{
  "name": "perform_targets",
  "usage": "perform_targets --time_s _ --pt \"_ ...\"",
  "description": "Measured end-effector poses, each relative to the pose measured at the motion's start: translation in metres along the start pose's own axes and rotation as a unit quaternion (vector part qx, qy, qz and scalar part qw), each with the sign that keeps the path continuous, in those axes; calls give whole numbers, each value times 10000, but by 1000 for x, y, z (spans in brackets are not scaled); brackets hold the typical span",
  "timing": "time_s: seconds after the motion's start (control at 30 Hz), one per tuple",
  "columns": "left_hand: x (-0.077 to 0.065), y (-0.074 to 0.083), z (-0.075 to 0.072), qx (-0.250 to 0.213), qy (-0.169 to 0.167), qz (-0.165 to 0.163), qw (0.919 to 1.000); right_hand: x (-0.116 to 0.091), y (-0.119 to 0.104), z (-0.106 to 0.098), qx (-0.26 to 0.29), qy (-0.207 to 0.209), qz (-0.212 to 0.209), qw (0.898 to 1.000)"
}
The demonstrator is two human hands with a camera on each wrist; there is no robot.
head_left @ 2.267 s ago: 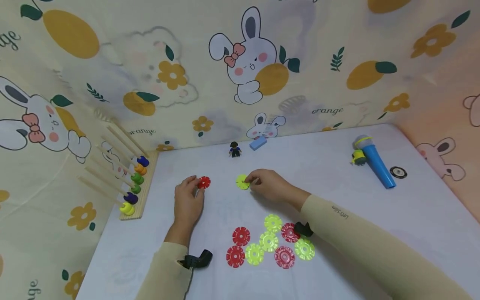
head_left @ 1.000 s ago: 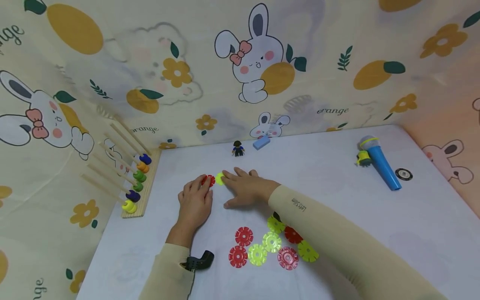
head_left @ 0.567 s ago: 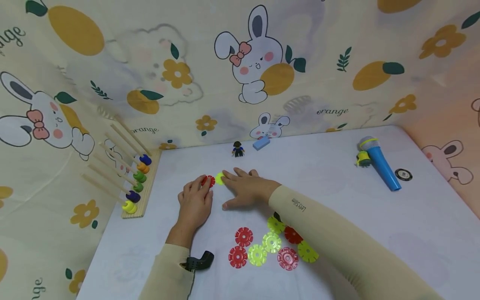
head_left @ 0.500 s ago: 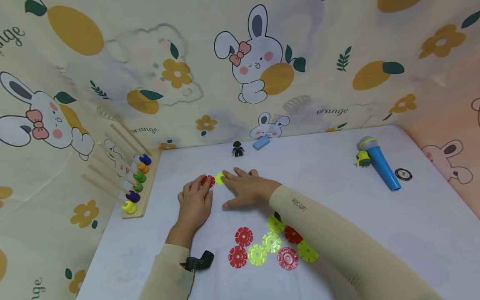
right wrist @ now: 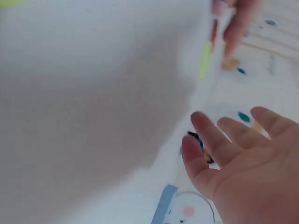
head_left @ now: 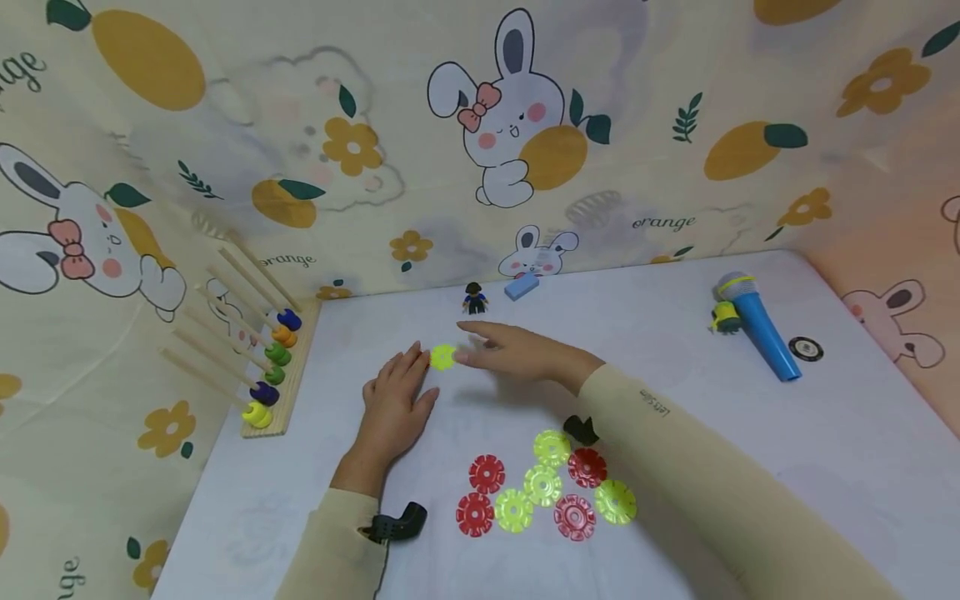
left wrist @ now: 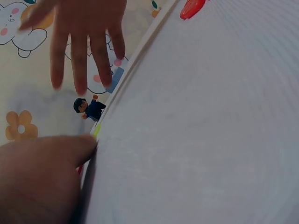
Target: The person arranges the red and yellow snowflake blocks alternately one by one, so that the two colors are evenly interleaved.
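Observation:
My left hand [head_left: 393,417] lies on the white table with its fingers stretched out over a red notched disc. In the head view that disc is covered; a red edge [right wrist: 214,35] of it shows in the right wrist view. Beside those fingertips, a yellow-green notched disc [head_left: 442,357] lies flat. My right hand [head_left: 517,354] hovers just right of this disc, fingers spread and holding nothing, its shadow on the table. Nearer the front lie more loose discs, among them a red one [head_left: 487,474], a yellow-green one [head_left: 543,485] and another red one [head_left: 575,517].
A wooden peg rack [head_left: 281,417] with coloured beads stands at the left edge. Toward the back are a toy figure [head_left: 474,298] and a blue block [head_left: 522,287]. On the right lie a blue toy microphone [head_left: 765,333], a small yellow-green toy [head_left: 725,317] and a black round piece [head_left: 806,348].
The right hand first brought the yellow-green disc left beside the red one, then lifted off and drew back right. The left fingers have straightened and now cover the red disc.

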State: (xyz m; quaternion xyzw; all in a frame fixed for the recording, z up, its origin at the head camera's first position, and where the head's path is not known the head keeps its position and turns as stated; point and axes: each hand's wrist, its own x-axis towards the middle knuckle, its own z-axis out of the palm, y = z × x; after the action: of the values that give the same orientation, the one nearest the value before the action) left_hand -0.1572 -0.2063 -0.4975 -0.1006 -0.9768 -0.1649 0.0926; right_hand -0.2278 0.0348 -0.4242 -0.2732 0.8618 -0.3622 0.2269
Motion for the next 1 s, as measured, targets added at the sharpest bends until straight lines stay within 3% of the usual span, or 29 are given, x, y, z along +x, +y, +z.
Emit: perform_targets --time_s 0.23,0.5,0.6,0.87,1.0 --pt "0 2 2 320 -513 328 9976 -59 16 -7 1477 434 -747 9852" --pt "-2 2 5 383 -501 292 9976 -127 39 0 2538 409 -1349 9569" --pt "-2 3 5 379 -534 257 9975 -148 53 3 2666 456 -1412 9523" --pt "-2 4 6 420 -559 202 9973 -183 88 16 2466 603 -1262 9590" --pt "-2 3 7 411 -532 177 9976 -184 90 22 1957 659 -558 9769"
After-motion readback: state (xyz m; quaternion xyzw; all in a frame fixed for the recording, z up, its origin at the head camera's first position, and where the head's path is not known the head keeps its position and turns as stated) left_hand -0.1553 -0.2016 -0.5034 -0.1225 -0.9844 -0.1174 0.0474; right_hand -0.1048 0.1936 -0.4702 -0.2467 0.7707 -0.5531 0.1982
